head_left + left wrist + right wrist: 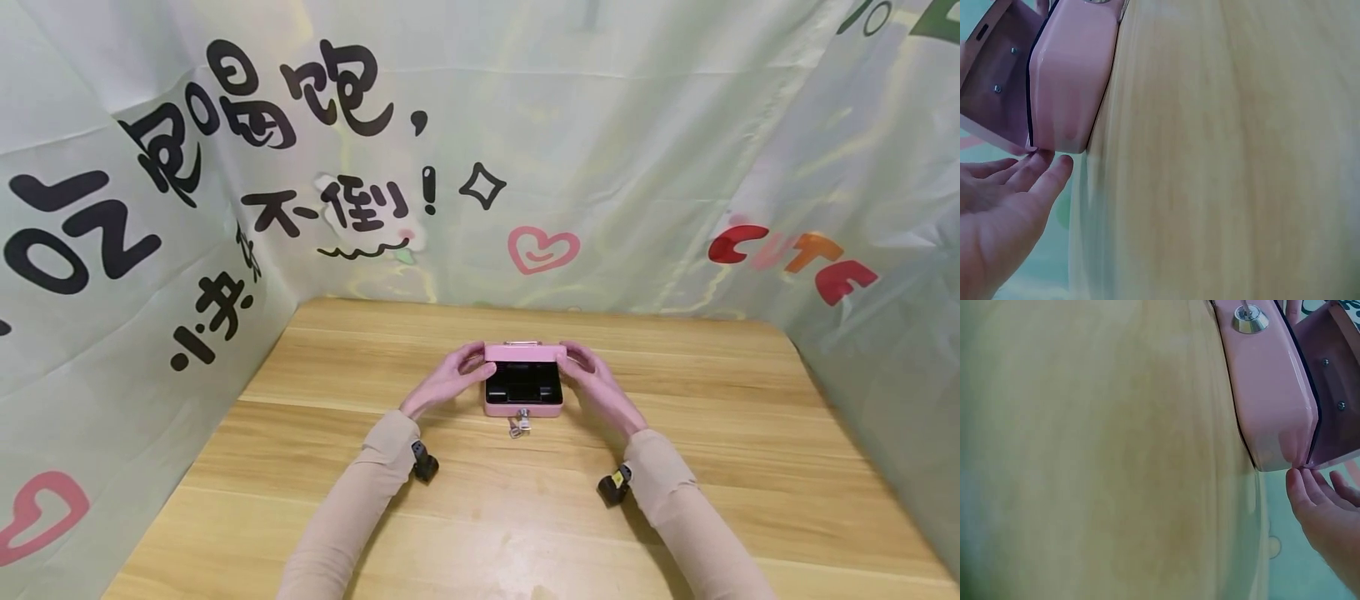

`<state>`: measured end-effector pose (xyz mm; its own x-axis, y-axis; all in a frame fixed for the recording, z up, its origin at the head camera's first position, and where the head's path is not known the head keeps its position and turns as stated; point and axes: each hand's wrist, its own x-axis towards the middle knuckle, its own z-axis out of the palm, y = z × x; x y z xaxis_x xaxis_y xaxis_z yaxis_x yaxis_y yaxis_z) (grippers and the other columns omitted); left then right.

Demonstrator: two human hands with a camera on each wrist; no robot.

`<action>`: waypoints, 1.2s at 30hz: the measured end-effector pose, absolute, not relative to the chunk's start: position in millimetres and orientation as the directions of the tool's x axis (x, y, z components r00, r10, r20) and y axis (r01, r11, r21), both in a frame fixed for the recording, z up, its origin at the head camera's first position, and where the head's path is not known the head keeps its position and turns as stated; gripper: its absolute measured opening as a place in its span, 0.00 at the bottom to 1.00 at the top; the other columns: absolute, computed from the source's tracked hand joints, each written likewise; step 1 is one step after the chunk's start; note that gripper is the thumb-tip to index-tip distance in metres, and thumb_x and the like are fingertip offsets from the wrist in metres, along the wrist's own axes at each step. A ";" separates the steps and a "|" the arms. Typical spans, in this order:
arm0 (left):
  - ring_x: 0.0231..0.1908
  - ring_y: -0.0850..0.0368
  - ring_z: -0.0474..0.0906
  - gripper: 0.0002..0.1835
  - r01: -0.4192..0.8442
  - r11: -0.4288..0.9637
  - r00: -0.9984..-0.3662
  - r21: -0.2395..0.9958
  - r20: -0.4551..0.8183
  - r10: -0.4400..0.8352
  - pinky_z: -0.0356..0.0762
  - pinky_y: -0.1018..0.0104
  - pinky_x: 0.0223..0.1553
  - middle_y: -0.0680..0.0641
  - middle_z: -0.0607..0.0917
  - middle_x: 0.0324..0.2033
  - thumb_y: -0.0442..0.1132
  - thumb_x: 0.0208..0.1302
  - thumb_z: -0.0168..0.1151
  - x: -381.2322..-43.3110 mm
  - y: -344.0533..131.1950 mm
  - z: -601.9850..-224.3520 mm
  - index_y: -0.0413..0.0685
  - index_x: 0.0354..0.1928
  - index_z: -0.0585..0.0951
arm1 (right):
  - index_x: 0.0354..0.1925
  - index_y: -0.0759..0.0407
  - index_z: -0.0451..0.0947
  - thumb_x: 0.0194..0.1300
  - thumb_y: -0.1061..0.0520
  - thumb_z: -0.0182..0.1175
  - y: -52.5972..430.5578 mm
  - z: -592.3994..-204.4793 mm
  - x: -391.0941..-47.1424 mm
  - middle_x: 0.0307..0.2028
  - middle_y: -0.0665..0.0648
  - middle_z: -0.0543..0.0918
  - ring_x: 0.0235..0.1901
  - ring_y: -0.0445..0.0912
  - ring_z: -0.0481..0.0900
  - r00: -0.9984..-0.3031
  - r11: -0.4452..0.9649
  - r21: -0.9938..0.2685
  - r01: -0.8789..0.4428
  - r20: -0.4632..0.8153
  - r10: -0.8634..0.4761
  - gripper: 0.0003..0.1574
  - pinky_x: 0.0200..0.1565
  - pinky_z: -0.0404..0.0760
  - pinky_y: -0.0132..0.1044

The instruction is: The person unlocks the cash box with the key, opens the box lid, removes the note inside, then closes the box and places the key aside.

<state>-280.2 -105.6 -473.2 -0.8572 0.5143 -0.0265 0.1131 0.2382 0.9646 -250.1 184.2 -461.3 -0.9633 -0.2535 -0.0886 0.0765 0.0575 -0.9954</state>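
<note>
The pink box shows its black interior only in head view.

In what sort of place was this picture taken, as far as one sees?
Probably an indoor booth prepared for recording: printed fabric hangs behind and on both sides of a wooden table, and the person wears small black wrist cameras.

Near the far edge of the worktop, a person's left hand and right hand hold the raised lid of a pink box; keys hang at its front.
</note>
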 end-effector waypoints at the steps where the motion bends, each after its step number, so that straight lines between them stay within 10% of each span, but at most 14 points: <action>1: 0.78 0.42 0.56 0.46 0.105 0.232 -0.853 0.967 -0.032 0.521 0.56 0.52 0.79 0.35 0.57 0.78 0.49 0.70 0.63 -279.6 -105.0 -472.6 0.35 0.78 0.50 | 0.78 0.69 0.46 0.78 0.46 0.50 183.2 -460.6 -251.4 0.75 0.72 0.59 0.74 0.63 0.60 -0.966 0.055 -0.995 0.081 -0.092 -0.241 0.45 0.78 0.61 0.54; 13: 0.81 0.43 0.43 0.68 0.096 0.154 -0.781 0.983 -0.021 0.624 0.48 0.52 0.81 0.39 0.46 0.81 0.22 0.48 0.75 -274.0 -99.0 -472.9 0.46 0.81 0.35 | 0.77 0.72 0.46 0.77 0.36 0.46 176.8 -454.8 -262.0 0.71 0.76 0.61 0.71 0.66 0.64 -0.981 0.089 -0.992 0.089 -0.102 -0.163 0.52 0.76 0.64 0.54; 28: 0.80 0.40 0.43 0.74 0.071 0.189 -0.781 0.979 -0.063 0.621 0.45 0.52 0.81 0.33 0.47 0.79 0.21 0.44 0.75 -272.0 -96.9 -478.2 0.47 0.79 0.28 | 0.74 0.72 0.54 0.77 0.41 0.49 176.9 -459.0 -262.5 0.71 0.76 0.65 0.69 0.66 0.68 -0.987 0.139 -0.988 0.067 -0.086 -0.135 0.45 0.74 0.68 0.54; 36: 0.80 0.39 0.41 0.74 0.107 0.212 -0.769 0.971 -0.054 0.637 0.42 0.52 0.82 0.33 0.45 0.79 0.20 0.45 0.73 -270.4 -95.9 -476.4 0.44 0.78 0.24 | 0.64 0.73 0.68 0.68 0.60 0.62 177.7 -458.0 -258.3 0.56 0.71 0.77 0.47 0.43 0.78 -0.999 0.240 -0.971 -0.022 0.010 -0.054 0.31 0.52 0.83 0.27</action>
